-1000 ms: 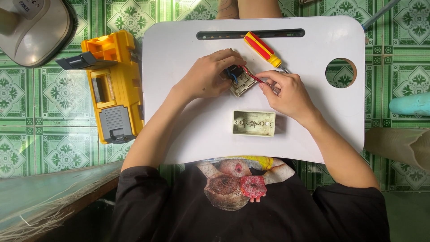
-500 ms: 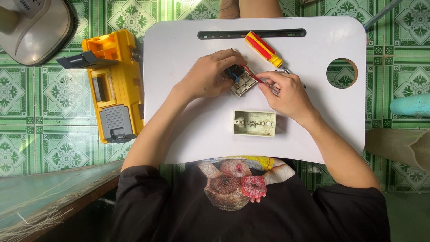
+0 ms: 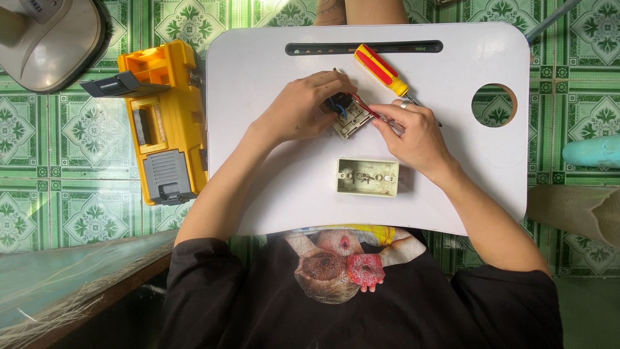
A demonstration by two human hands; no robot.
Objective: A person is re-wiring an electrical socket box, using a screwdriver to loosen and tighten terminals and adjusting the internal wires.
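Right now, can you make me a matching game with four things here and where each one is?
Things:
1. screwdriver
2. toolbox
3. cream box
4. switch part

Places:
A. on the floor tiles, beside the white tray
B. between both hands
C. on the tray, near the long slot
D. on the tray, nearer the person's shirt

Pairs: 1-C, 2-A, 3-D, 4-B

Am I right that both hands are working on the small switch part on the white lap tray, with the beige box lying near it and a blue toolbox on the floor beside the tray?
Not quite: the toolbox is yellow, not blue, as the head view shows. The rest holds: the left hand and right hand are on the small switch part on the white lap tray, with the beige box near it.
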